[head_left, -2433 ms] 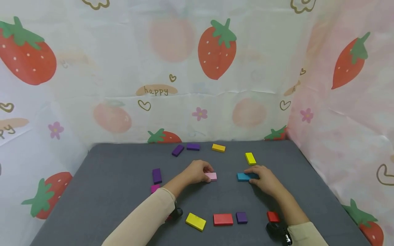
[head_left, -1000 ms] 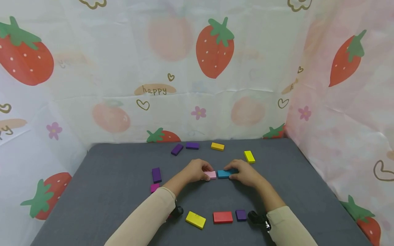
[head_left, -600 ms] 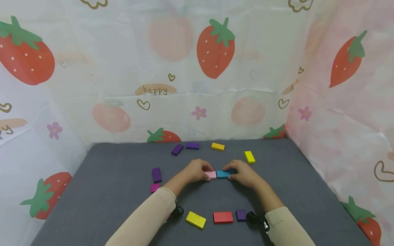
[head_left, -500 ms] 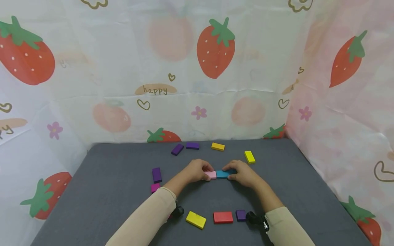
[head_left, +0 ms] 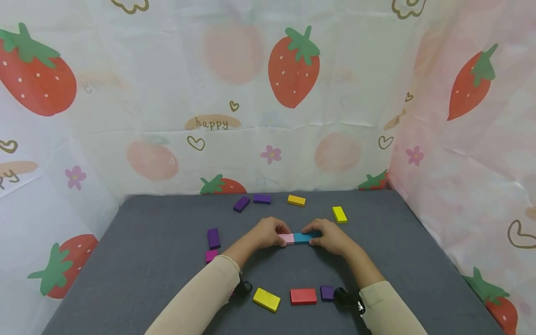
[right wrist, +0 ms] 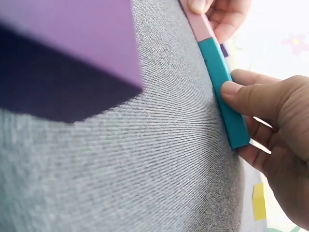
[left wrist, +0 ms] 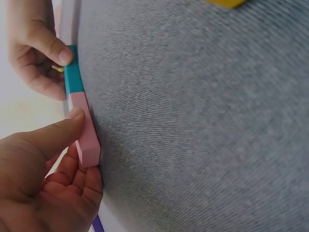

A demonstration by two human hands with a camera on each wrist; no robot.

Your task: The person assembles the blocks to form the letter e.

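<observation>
A pink block point(head_left: 287, 238) lies flat on the grey table, end to end with a blue block point(head_left: 301, 238); their short ends meet. My left hand point(head_left: 268, 232) pinches the pink block between thumb and fingers from the left. From the right, my right hand point(head_left: 331, 235) pinches the blue block, thumb on the near side and fingers on the far side. In the left wrist view the pink block point(left wrist: 86, 130) shows its whole long near side. In the right wrist view the blue block point(right wrist: 219, 87) runs straight on from the pink one.
Around the hands lie purple blocks point(head_left: 213, 238), a magenta block point(head_left: 211, 256), an orange block point(head_left: 296, 200), a yellow block point(head_left: 339, 214), and nearer, another yellow block point(head_left: 266, 299), a red block point(head_left: 303, 296) and a small purple block point(head_left: 327, 293). A strawberry-print cloth point(head_left: 167, 93) stands behind.
My right hand has slid the blue block left across the table until its end meets the pink block. The left hand has stayed in place on the pink block.
</observation>
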